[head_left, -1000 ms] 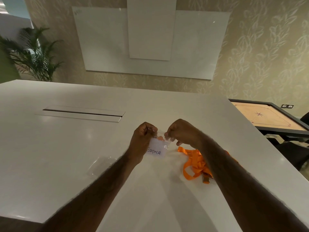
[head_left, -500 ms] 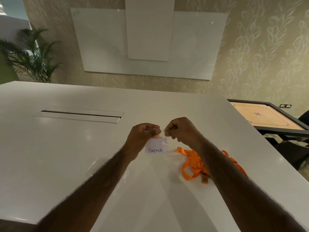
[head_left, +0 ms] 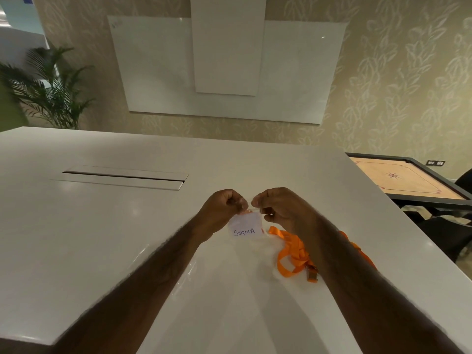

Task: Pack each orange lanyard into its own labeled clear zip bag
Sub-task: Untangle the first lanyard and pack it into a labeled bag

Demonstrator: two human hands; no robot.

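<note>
My left hand [head_left: 222,208] and my right hand [head_left: 281,208] both pinch the top edge of a small clear zip bag [head_left: 246,227], held just above the white table [head_left: 102,226]. A white label reading "SIGMA" faces me on the bag. A bit of orange shows at the bag's top, between my fingertips. A loose orange lanyard [head_left: 293,254] lies in a heap on the table to the right, partly hidden under my right forearm, with its metal clip at the near end.
Another clear bag [head_left: 150,251] lies flat on the table beside my left forearm. A long cable hatch [head_left: 122,176] is set into the table at the far left. A carrom board [head_left: 408,177] stands beyond the table's right edge, a potted plant [head_left: 48,90] at far left.
The bag has turned so the label now reads the right way round. Both hands have stayed pinched on its top edge, close together.
</note>
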